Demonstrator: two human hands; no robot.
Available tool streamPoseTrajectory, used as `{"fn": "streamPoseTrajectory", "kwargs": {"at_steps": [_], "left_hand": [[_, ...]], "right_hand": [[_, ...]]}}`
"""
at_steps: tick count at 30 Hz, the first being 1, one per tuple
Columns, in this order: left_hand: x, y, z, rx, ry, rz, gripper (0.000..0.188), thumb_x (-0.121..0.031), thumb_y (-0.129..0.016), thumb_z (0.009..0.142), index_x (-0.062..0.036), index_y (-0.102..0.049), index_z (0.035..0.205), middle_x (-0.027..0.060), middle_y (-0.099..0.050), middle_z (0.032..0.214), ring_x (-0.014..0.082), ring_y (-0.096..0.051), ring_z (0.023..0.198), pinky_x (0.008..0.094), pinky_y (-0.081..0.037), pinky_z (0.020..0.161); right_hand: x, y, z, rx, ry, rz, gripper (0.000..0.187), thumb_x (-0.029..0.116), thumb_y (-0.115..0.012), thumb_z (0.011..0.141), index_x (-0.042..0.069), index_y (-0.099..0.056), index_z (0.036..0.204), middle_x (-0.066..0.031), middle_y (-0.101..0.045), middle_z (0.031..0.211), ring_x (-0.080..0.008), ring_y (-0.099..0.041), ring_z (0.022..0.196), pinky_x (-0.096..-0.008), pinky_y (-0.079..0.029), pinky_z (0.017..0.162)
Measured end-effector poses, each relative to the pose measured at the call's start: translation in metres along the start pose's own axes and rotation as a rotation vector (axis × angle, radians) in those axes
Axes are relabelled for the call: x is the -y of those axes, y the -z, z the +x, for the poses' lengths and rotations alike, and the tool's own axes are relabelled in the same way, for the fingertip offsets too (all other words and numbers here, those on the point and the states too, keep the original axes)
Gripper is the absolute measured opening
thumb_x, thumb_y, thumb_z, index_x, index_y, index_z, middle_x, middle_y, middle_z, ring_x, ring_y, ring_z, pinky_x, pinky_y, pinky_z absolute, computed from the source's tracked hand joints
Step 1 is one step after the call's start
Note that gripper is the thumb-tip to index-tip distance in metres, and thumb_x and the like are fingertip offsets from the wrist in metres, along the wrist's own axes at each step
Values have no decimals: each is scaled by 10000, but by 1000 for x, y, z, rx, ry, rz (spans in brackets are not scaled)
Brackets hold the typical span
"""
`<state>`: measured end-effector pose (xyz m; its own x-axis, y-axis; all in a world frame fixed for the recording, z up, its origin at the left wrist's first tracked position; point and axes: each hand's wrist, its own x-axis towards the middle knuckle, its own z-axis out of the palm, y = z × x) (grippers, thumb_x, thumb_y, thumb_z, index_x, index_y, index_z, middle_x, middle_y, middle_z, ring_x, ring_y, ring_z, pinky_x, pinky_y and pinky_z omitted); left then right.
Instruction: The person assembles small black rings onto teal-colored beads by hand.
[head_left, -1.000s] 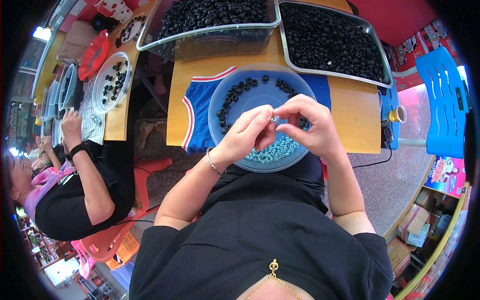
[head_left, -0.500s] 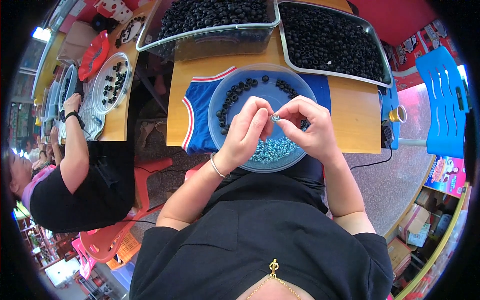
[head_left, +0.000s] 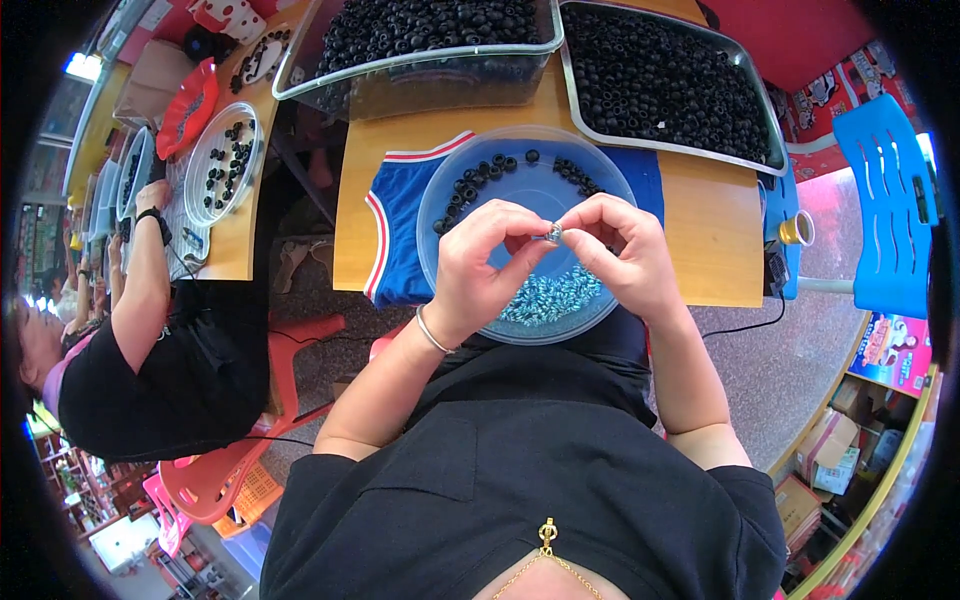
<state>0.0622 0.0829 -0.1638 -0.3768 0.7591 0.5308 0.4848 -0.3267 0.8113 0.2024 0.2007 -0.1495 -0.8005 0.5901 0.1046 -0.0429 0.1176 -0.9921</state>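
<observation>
The left hand (head_left: 482,265) and right hand (head_left: 628,255) each pinch one small shiny piece (head_left: 555,232) between thumb and fingers, above the round tray (head_left: 520,205); blue beads (head_left: 545,298) lie in the tray's near part, black beads (head_left: 497,161) along its far side; a blue cloth (head_left: 392,245) lies beneath it on the counter (head_left: 712,235).

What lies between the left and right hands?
In the head view, a small silvery piece lies between the left hand and right hand, touched by both.
</observation>
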Motion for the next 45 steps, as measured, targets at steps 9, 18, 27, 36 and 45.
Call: {"fn": "streamPoseTrajectory", "kwargs": {"at_steps": [9, 18, 27, 36, 45], "left_hand": [[0, 1, 2, 12, -95, 125, 176, 29, -730, 734, -14, -649, 885, 98, -659, 838, 195, -639, 722, 268, -520, 609], [1, 1, 3, 74, -316, 497, 194, -45, -724, 714, -14, -630, 881, 94, -637, 823, 238, -641, 743, 327, -526, 638], [4, -3, 2, 207, -215, 346, 173, 17, -630, 819, 2, -533, 961, 136, -604, 823, 278, -612, 693, 343, -503, 622], [-1, -7, -4, 208, 192, -60, 93, -98, -452, 995, -18, -498, 1004, 47, -579, 735, 97, -549, 645, 243, -470, 597], [-3, -11, -5, 201, 327, -188, 148, -158, -438, 1011, -22, -487, 980, 51, -559, 682, 111, -537, 582, 244, -445, 546]], "right_hand": [[10, 0, 1, -53, 141, -256, 56, 36, -690, 769, 0, -686, 812, -30, -617, 709, -57, -548, 565, -206, -432, 513], [8, -2, 2, -99, 210, -327, 54, 2, -688, 752, 3, -690, 807, -41, -621, 701, -75, -558, 560, -215, -446, 513], [5, 0, 1, -90, 96, -233, 45, 9, -675, 765, -2, -690, 807, -28, -621, 708, -44, -542, 569, -201, -427, 510], [10, -2, 0, -96, 19, -147, 47, 14, -676, 772, -13, -687, 809, -21, -628, 732, -32, -549, 587, -187, -435, 524], [11, -3, 0, -130, 77, -220, 51, 18, -682, 778, -14, -690, 817, -24, -631, 738, -33, -552, 590, -185, -437, 519]]}}
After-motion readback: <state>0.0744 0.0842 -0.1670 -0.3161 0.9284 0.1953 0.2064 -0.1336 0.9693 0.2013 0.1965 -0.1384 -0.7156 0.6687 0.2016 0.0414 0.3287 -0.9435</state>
